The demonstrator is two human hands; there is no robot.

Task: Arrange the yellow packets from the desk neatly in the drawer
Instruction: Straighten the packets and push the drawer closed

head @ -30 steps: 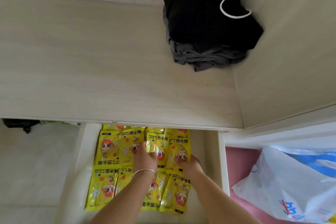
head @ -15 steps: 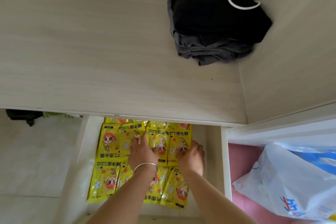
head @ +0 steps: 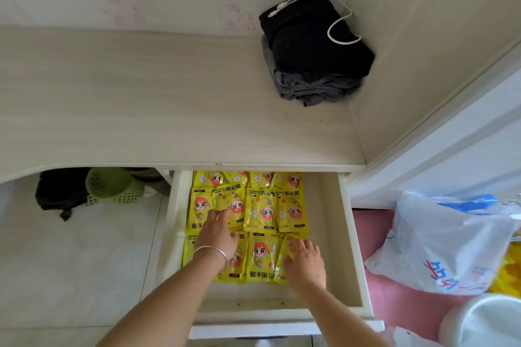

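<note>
Both hands slid nearer; left hand (head: 218,236), right hand (head: 306,262) flat, loose-fingered, pressing yellow packets (head: 262,208), gripping none.

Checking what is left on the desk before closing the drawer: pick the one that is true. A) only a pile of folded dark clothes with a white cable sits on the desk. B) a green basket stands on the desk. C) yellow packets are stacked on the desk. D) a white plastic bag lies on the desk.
A: the desk carries just the folded clothes with the cable; the packets lie in the drawer.
</note>
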